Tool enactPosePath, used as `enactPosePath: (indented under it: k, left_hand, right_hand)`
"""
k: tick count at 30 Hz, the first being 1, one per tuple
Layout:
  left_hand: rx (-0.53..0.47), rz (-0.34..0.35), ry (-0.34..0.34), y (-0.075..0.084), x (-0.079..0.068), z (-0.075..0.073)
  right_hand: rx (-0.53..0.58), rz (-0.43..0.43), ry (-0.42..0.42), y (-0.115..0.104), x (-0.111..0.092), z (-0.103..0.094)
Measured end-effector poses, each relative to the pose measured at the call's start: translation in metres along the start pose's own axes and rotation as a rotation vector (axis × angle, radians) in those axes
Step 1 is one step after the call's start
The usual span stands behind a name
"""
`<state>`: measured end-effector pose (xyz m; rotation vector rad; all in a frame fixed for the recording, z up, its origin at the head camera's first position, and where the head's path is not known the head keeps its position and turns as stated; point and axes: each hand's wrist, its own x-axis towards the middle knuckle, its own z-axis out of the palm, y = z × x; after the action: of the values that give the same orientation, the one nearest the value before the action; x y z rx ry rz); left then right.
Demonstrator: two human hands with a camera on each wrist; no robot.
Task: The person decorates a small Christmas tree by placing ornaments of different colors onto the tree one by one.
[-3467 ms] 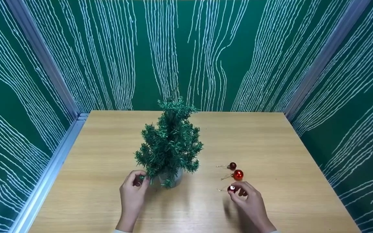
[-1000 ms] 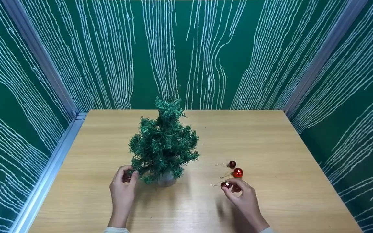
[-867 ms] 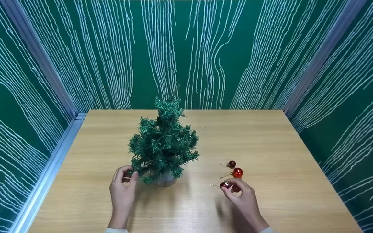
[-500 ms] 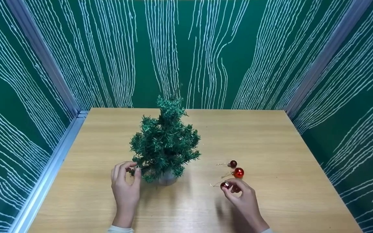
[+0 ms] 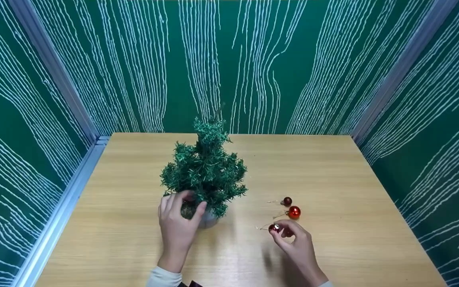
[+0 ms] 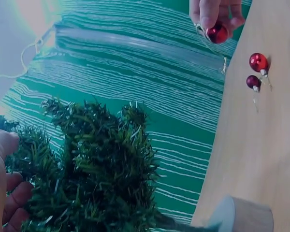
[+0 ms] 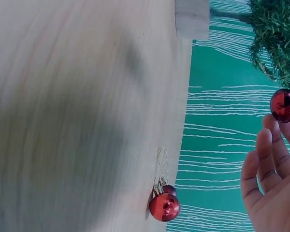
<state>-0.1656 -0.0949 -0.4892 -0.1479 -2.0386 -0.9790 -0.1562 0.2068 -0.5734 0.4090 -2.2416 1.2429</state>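
While the right hand [image 5: 296,243] pinches a ball [image 5: 274,228] near two loose balls [image 5: 294,212] lower right, the left hand [image 5: 177,229], loosely spread, partly hides the tree [image 5: 209,167] and its base [image 5: 210,221].

No readable text, label, brand, number or sign in any of the three views; white wavy lines on the green wall [image 5: 301,59] are plain strokes, no letters or digits among them. Nothing legible on the bench [image 5: 313,167], the tree [image 5: 209,171] or its pale pot [image 6: 253,217]. Same for the held bauble [image 7: 283,105], bright red bauble [image 5: 295,212] and dark red bauble [image 5: 287,201], though they're small and shiny, so tiny print can't be ruled out.
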Motion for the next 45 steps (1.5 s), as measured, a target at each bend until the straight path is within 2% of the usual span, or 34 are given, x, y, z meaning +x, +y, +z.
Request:
enactPosePath:
  k: [3, 10, 20, 22, 28, 31, 39, 45]
  left_hand:
    - [0.022, 0.016, 0.013, 0.0, 0.001, 0.005]
    - [0.006, 0.049, 0.043, -0.003, 0.002, 0.011]
    - [-0.003, 0.022, 0.006, -0.001, 0.002, 0.01]
    - [-0.016, 0.015, -0.009, 0.0, 0.002, 0.009]
    - [-0.028, 0.011, -0.014, -0.002, 0.002, 0.008]
    - [-0.025, -0.004, -0.023, -0.003, 0.002, 0.007]
    - [-0.008, -0.032, -0.027, -0.005, 0.004, 0.005]
    - [0.0, -0.01, -0.008, -0.007, 0.004, 0.005]
  right_hand:
    - [0.008, -0.013, 0.009, -0.003, 0.001, 0.003]
    - [0.007, 0.039, 0.009, -0.014, 0.003, 0.012]
    - [0.016, 0.043, -0.004, -0.05, 0.011, 0.004]
    - [0.014, 0.048, -0.002, -0.047, 0.01, 0.005]
    - [0.02, 0.048, -0.013, -0.013, 0.0, 0.012]
    - [0.032, 0.035, -0.021, -0.009, 0.0, 0.012]
    - [0.0, 0.019, -0.018, -0.015, 0.003, 0.013]
    - [0.014, 0.044, 0.008, -0.042, 0.01, 0.009]
